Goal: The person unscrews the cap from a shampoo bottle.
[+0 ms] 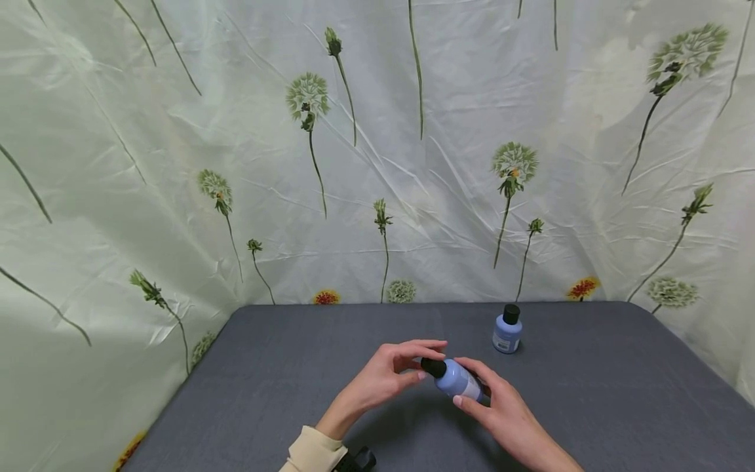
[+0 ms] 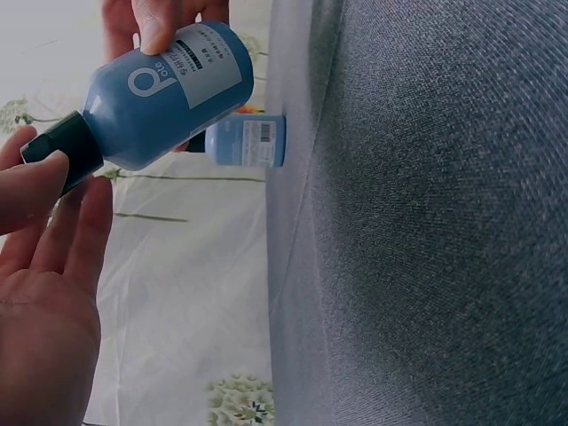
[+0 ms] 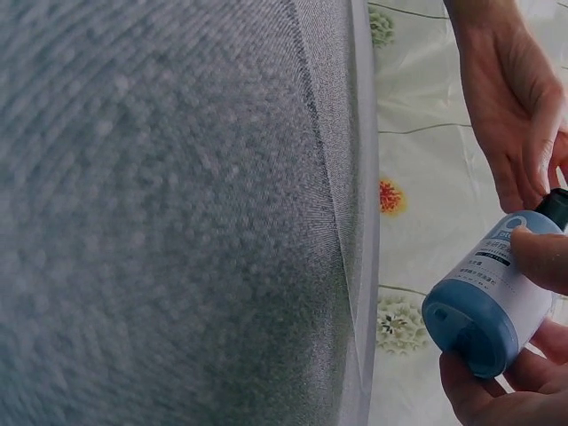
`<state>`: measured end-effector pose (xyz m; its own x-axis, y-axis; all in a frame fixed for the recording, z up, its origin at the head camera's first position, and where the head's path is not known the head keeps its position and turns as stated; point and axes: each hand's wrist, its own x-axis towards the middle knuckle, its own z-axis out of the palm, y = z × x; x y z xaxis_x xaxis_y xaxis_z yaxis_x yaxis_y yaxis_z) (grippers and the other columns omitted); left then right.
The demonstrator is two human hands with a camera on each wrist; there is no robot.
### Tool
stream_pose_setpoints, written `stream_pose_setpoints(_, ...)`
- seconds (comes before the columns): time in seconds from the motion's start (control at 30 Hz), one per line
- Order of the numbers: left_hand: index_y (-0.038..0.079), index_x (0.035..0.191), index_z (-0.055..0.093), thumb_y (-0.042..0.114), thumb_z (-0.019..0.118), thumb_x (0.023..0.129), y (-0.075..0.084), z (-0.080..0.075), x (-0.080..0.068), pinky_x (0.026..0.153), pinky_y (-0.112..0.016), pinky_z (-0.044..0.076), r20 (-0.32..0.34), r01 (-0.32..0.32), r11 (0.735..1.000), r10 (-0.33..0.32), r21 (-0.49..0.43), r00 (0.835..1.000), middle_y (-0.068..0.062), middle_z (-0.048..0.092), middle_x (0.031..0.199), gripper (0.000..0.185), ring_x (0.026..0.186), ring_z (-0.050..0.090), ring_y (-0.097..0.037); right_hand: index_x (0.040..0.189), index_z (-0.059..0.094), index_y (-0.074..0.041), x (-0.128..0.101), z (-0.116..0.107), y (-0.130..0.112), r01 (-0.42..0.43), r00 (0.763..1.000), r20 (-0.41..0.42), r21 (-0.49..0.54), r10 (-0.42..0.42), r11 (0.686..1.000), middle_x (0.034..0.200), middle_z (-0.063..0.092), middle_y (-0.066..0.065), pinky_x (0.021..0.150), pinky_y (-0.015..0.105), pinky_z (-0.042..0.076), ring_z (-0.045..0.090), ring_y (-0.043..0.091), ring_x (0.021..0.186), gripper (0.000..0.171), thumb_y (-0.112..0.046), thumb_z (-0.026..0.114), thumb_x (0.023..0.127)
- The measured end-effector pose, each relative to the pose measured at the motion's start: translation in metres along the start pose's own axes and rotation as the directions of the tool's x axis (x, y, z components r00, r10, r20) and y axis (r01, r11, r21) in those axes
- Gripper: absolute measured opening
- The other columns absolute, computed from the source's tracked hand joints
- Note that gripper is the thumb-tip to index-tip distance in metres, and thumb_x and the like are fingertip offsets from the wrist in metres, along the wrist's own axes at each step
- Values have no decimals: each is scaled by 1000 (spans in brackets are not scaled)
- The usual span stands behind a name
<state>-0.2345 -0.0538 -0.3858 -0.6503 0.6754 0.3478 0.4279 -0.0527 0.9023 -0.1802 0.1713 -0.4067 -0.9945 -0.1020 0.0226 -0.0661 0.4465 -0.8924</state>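
Observation:
A small blue bottle [image 1: 459,381] with a black cap [image 1: 433,367] is held tilted just above the grey table [image 1: 283,373], cap pointing left. My right hand [image 1: 467,387] grips the bottle's body [image 3: 486,306], thumb on its label [image 2: 191,58]. My left hand [image 1: 426,362] pinches the cap [image 2: 60,153] between thumb and fingers. The left hand's fingers [image 3: 519,151] also show in the right wrist view, reaching down to the cap [image 3: 556,208]. A second, matching blue bottle [image 1: 507,330] stands upright on the table behind and to the right, untouched.
A flower-printed cloth backdrop [image 1: 377,164] hangs close behind and around the table on the left and right. The standing bottle [image 2: 245,140] is near the table's far edge. A cream sleeve [image 1: 312,452] covers my left wrist.

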Motion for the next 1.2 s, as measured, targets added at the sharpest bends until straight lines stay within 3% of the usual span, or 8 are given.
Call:
stream_pose_setpoints(0.17,6,125,66,-11,60,91,-11,0,1,91,-31,50,-29,36,999,-36,13,999,-4,64,128,38,115,60,-16,134,56,-15,0,2,-1,-35,999,-7,9,35,999,129,58,9,92,52,46,54,26,110,55,-19,79,84)
stream_pose_setpoints(0.33,17,121,70,5,70,91,-11,-1,1,84,-33,53,-97,75,994,-68,75,993,0,68,117,32,102,64,-20,133,57,-16,-1,2,-2,-26,1000,-9,8,26,1000,128,57,8,91,51,45,53,25,109,55,-21,79,84)
stream_pose_setpoints(0.47,21,114,72,17,75,89,-11,-1,2,77,-31,54,-144,108,987,-90,123,986,5,69,108,26,93,65,-21,133,57,-17,-1,3,-2,-40,999,-8,-4,40,999,130,57,8,92,54,45,53,26,110,55,-22,79,84)
stream_pose_setpoints(0.63,22,111,72,24,75,89,-12,0,2,74,-31,53,-151,123,979,-99,161,984,4,68,105,23,90,64,-15,134,56,-16,-1,4,-2,-66,998,2,-9,66,998,130,57,9,93,57,43,54,27,110,56,-22,80,83)
stream_pose_setpoints(0.83,24,119,68,22,76,89,-12,0,2,84,-31,51,-117,105,978,-84,182,990,3,63,123,32,110,58,-11,134,57,-14,0,4,-2,-56,998,5,-8,56,998,128,58,9,94,55,44,55,25,108,55,-20,80,84)
stream_pose_setpoints(1.0,13,123,67,9,74,89,-8,-2,2,96,-33,47,-37,30,995,-26,95,999,1,55,139,35,127,51,-14,134,57,-15,0,4,-2,-54,999,3,-10,54,998,128,58,8,93,55,44,55,25,108,56,-22,80,83)
stream_pose_setpoints(1.2,1,123,67,-7,64,90,-9,-5,2,96,-34,48,16,-3,1000,3,23,1000,-3,60,134,34,125,54,-18,134,57,-16,0,2,-2,-53,999,-4,-15,53,998,128,58,8,88,50,47,54,25,108,56,-23,80,83)
